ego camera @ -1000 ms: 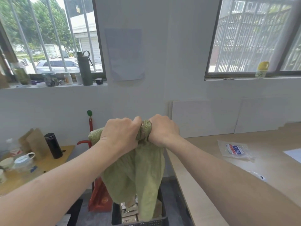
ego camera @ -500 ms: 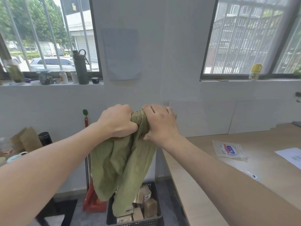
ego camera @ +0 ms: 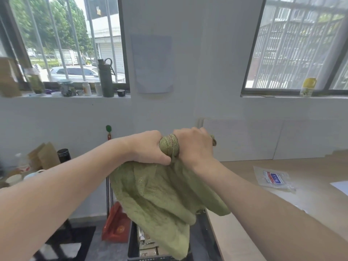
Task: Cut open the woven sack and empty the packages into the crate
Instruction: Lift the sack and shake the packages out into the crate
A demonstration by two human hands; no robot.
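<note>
Both hands fisted on the bunched end of the green woven sack [ego camera: 160, 194]: left hand [ego camera: 148, 147] and right hand [ego camera: 194, 146] side by side, each grip clamped on fabric. Sack hangs limp over the dark crate [ego camera: 132, 242] on the floor, packages [ego camera: 146, 245] visible inside. Desk [ego camera: 282, 213] to the right, clear bag [ego camera: 273, 178] on it

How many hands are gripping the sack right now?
2. The left hand grips the bunched end of the sack from the left; the right hand grips it from the right, above the crate.
</note>
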